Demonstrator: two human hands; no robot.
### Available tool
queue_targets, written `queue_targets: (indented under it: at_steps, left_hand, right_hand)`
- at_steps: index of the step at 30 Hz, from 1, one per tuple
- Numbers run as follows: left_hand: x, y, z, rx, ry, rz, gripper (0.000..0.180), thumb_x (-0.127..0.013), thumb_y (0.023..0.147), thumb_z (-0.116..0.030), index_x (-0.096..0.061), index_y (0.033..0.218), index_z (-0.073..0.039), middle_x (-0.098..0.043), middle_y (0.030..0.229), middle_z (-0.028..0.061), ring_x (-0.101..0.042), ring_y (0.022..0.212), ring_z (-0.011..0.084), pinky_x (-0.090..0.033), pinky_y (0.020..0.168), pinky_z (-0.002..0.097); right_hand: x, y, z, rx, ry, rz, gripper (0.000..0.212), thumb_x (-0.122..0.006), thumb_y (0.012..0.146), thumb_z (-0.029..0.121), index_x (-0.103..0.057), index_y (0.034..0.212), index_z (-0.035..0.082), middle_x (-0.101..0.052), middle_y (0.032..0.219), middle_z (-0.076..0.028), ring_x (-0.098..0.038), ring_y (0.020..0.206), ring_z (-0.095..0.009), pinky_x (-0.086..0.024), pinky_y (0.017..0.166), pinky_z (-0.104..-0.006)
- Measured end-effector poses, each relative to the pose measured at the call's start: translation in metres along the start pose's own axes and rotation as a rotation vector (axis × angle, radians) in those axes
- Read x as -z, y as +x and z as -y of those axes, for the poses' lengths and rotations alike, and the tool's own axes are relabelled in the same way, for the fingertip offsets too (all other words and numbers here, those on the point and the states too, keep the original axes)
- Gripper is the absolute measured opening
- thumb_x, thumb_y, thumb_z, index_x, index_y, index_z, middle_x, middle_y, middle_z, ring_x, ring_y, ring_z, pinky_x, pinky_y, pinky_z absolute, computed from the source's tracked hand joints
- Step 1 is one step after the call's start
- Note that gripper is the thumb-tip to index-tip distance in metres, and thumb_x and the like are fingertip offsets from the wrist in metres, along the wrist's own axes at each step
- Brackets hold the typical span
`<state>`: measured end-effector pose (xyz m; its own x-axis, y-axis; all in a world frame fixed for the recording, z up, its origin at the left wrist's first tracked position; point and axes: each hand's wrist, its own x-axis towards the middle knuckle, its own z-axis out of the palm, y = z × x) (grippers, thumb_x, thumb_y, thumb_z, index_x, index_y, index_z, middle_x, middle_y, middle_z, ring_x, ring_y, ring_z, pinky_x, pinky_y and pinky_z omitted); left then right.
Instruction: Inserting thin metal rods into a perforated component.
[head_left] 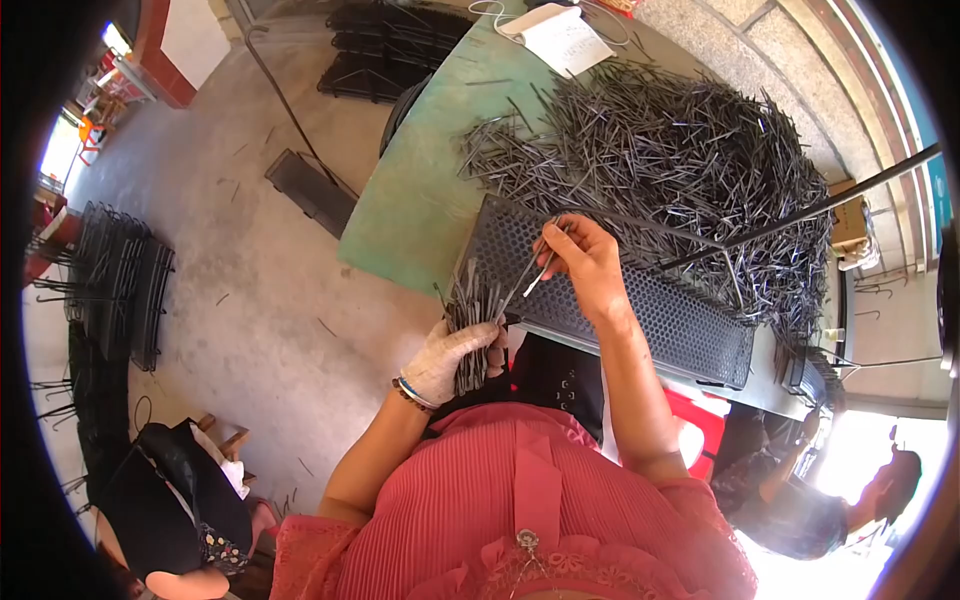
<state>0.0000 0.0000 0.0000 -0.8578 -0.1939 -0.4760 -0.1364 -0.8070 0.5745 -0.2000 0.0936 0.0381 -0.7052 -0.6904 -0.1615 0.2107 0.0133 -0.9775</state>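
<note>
Workshop, small, hand work. From where I stand: worktable with a scuffed green top (400,205), big loose heap of thin black strips (690,150) across it, long black perforated panel (650,325) at the near edge. Bare grey concrete floor (250,310), stray thin dark bits (327,328) on it. Stacked black openwork racks (148,300) off to the left, another dark stack (390,50) past the table. Pale rough stone-block wall (770,50) behind. One person (180,490) down left, another (790,510) at right.
</note>
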Motion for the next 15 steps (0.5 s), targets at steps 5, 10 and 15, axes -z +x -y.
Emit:
queue_targets:
  at_steps: [5,10,15]
  left_hand:
    - [-0.001,-0.003,0.0,0.04,0.034,0.087,0.034,-0.067,0.087,-0.022,-0.059,0.111,0.0,-0.064,0.083,0.0061,-0.061,0.066,0.0163,-0.05,0.057,0.0308]
    - [-0.002,0.003,-0.004,0.04,-0.105,0.074,0.03,-0.067,0.087,-0.023,-0.061,0.108,-0.003,-0.064,0.08,0.0043,-0.06,0.064,0.0155,-0.049,0.056,0.0289]
    - [-0.012,-0.001,-0.004,0.015,0.105,0.102,0.037,-0.07,0.084,-0.025,-0.058,0.108,0.0,-0.06,0.077,0.0053,-0.058,0.061,0.0165,-0.048,0.055,0.0304]
  right_hand:
    - [0.006,0.001,-0.005,-0.13,0.083,0.112,0.015,-0.059,0.095,0.012,-0.06,0.097,-0.003,-0.066,0.085,-0.01,-0.061,0.069,-0.012,-0.05,0.057,-0.0247]
    - [0.006,-0.004,-0.014,-0.136,0.196,0.141,0.016,-0.058,0.096,0.014,-0.06,0.103,-0.001,-0.067,0.088,-0.01,-0.06,0.069,-0.011,-0.048,0.057,-0.0232]
    - [0.01,-0.007,-0.011,-0.212,0.168,0.153,0.016,-0.056,0.097,0.015,-0.06,0.101,0.0,-0.066,0.086,-0.009,-0.059,0.067,-0.01,-0.047,0.055,-0.0231]
